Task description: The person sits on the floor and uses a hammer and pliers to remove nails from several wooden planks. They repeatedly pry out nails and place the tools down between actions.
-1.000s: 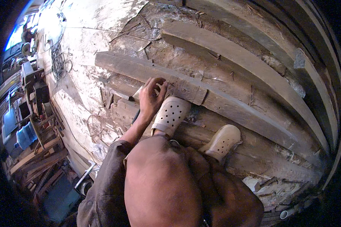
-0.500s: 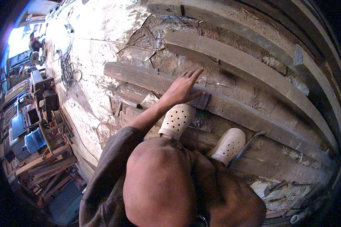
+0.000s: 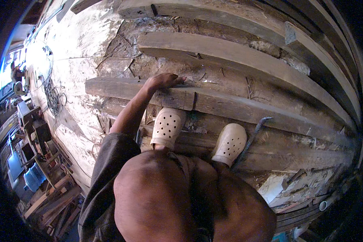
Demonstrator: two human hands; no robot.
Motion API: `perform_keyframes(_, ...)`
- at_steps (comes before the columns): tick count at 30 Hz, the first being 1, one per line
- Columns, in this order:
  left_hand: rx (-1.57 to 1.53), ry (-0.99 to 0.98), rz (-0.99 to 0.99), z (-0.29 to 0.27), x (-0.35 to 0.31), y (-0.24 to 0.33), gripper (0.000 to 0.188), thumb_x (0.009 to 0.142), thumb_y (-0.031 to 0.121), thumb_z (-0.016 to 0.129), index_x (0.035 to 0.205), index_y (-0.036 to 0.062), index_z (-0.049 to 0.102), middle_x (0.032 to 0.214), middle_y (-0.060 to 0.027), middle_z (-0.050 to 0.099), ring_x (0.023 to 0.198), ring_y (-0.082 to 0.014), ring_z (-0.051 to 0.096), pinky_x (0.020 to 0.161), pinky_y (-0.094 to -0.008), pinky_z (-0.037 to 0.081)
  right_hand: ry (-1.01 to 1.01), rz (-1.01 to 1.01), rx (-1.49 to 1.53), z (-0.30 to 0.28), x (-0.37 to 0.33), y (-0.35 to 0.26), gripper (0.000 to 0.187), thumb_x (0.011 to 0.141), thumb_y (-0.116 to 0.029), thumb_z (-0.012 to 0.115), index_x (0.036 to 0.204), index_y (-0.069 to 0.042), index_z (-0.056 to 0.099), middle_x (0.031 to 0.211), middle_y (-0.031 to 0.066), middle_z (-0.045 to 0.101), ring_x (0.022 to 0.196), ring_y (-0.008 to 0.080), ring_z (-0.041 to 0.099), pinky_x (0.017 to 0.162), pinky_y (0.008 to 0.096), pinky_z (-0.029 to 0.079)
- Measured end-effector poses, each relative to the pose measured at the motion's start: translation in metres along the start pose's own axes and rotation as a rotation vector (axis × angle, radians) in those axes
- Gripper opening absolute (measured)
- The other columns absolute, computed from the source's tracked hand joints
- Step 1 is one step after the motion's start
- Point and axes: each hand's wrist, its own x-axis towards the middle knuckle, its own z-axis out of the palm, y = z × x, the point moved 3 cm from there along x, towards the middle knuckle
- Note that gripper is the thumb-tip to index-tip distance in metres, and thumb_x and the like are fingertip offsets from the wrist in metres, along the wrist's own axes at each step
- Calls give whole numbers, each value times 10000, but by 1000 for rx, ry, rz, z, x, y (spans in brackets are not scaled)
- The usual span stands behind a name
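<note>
My left hand (image 3: 163, 81) is closed over the far edge of a long wooden beam (image 3: 234, 103), its fingers curled down behind it and partly hidden. The beam lies crosswise just beyond my feet, with a dark crosswise line near my hand. My left foot, in a cream clog (image 3: 168, 126) with holes, stands close against the near side of the beam. The other cream clog (image 3: 231, 141) is to the right. Beside it leans a dark metal bar with a hooked end (image 3: 252, 139), like a crowbar. My right hand does not show.
Beyond lie more heavy beams (image 3: 213, 50), with dirt and wood scraps between them. Light sheeting (image 3: 70, 48) covers the ground at left, with tangled cable (image 3: 53, 97) on it. Further left are a blue water jug (image 3: 35, 176), stacked timber (image 3: 54, 195) and a person (image 3: 17, 72).
My left hand has come down from above the beam, and its spread fingers now curl over the far edge. The view has shifted right, so things appear further left.
</note>
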Motion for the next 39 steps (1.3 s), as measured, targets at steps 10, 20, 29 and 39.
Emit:
perform_keyframes(10,139,-79,212,13,12,-2,429,1011,317,356,1403,150,407,1293,-177,548,1171,-370,534,1012,-432,420,231,173,52,-33,52,72,537,968,-434,478,1200,45,545,1199,241,571,1138,364,534,979,428,404)
perform_keyframes(20,-168,-62,-116,26,21,-38,412,986,401,419,1222,122,609,1223,-179,601,1163,-313,558,987,-411,430,-53,518,465,15,214,165,542,963,-509,460,1088,8,562,1002,188,554,962,316,516,855,411,401)
perform_keyframes(29,-474,1356,-499,-80,-109,52,345,936,232,593,703,-20,561,543,-106,515,505,-104,404,505,-278,375,178,679,305,-53,103,339,490,959,-466,491,1056,-2,616,1027,195,624,879,322,597,796,423,475)
perform_keyframes(39,-1088,1836,-1235,-2,-221,10,742,804,586,667,1102,-74,502,1047,-198,570,883,-260,567,803,-403,463,486,-180,-161,-73,281,199,445,952,-407,514,1028,15,632,988,227,650,916,385,625,826,444,471)
